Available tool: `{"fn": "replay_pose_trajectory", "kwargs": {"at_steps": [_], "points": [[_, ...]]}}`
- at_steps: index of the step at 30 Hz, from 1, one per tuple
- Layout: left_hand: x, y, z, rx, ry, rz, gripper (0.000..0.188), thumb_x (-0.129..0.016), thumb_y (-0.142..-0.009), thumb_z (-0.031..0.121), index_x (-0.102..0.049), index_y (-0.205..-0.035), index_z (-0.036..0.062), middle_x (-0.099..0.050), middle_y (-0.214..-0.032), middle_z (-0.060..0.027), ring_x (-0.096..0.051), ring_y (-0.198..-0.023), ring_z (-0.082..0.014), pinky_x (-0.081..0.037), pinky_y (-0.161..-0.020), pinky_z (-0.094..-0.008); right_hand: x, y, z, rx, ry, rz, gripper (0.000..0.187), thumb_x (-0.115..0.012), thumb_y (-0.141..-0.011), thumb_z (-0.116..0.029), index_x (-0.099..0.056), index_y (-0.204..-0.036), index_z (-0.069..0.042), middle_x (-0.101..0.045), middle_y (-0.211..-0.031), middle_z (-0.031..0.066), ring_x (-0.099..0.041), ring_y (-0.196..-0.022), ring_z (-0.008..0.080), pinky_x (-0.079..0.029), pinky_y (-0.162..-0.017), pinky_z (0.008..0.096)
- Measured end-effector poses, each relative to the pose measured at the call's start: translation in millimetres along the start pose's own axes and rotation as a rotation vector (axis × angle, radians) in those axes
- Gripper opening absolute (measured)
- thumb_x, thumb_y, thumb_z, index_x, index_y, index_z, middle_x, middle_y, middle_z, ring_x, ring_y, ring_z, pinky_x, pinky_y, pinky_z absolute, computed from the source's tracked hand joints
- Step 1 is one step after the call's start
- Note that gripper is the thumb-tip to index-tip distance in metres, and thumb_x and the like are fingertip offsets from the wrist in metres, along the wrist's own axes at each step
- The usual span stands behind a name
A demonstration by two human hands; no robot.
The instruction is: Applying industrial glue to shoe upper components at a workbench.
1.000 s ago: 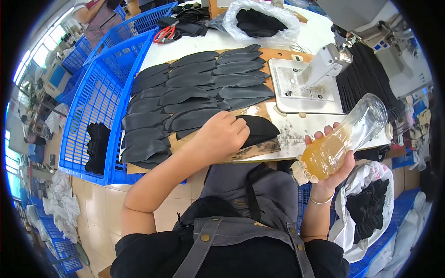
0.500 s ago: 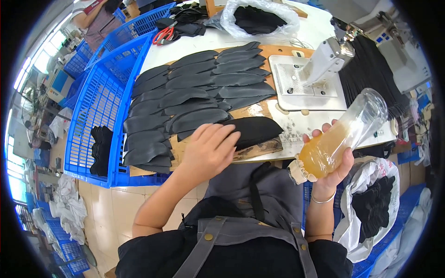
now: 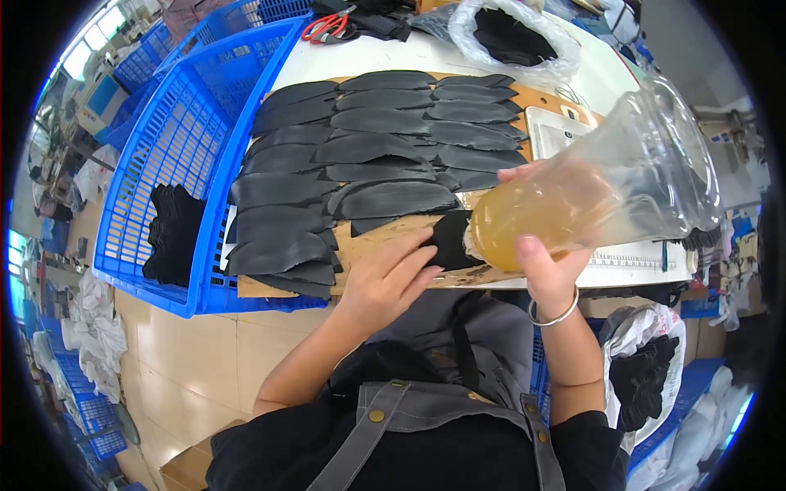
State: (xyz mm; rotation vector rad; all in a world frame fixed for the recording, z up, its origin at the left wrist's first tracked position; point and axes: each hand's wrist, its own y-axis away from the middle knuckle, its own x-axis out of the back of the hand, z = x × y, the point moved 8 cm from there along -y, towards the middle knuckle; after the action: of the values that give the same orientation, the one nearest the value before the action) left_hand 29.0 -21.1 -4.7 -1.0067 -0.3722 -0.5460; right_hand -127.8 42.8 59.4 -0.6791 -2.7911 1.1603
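- The left hand [image 3: 385, 281] is unclenched, fingertips resting on the black piece [image 3: 449, 238], which lies on the board [image 3: 366, 246]; I'd press lightly so it can't slide.
- The right hand [image 3: 558, 272] grips the tilted bottle [image 3: 532, 211], its low end right at the piece; a gentle, even sweep looks best.
- I'd mind the overlapping dark pieces [image 3: 381, 122] just beyond.

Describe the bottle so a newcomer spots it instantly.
Find the white worktable and follow it to its near edge. There the right hand holds a tilted bottle: unlike the dark, leaf-shaped pieces to its left, it is see-through, with yellowish contents.
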Motion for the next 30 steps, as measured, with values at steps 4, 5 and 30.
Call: {"fn": "replay_pose_trajectory", "kwargs": {"at_steps": [4, 5, 30], "points": [[4.2, -0.6, 6.8, -0.136, -0.034, 0.004, 0.024, -0.072, -0.067, 0.003, -0.063, -0.089, -0.0016, -0.062, -0.107, -0.0132, -0.063, -0.084, -0.0249, -0.051, -0.07, -0.03, 7.6, -0.4, -1.1, -0.083, 0.048, 0.051, 0.07, -0.071, -0.07, -0.012, -0.033, -0.128, -0.001, -0.052, -0.11, 0.0184, -0.056, -0.102, 0.0301, -0.046, -0.088, 0.0426], [4.4, -1.6, 9.6, -0.162, -0.052, -0.008, 0.022, -0.071, -0.067, 0.002, -0.063, -0.087, -0.0019, -0.062, -0.107, -0.0129, -0.063, -0.083, -0.0245, -0.051, -0.069, -0.0298, 12.8, 0.8, -0.8, -0.109, 0.043, 0.103, 0.07, -0.071, -0.071, -0.014, -0.033, -0.128, 0.0, -0.053, -0.109, 0.0185, -0.056, -0.102, 0.0303, -0.046, -0.088, 0.0427], [1.4, 10.9, 14.7, -0.262, -0.189, -0.023, 0.024, -0.067, -0.065, -0.004, -0.064, -0.088, -0.0017, -0.062, -0.094, -0.0122, -0.062, -0.078, -0.0251, -0.051, -0.064, -0.0323, -3.8, 7.9, 10.2, -0.069, 0.132, 0.037, 0.07, -0.071, -0.071, -0.018, -0.031, -0.127, -0.003, -0.052, -0.104, 0.0171, -0.054, -0.099, 0.0289, -0.047, -0.085, 0.0421]]}}
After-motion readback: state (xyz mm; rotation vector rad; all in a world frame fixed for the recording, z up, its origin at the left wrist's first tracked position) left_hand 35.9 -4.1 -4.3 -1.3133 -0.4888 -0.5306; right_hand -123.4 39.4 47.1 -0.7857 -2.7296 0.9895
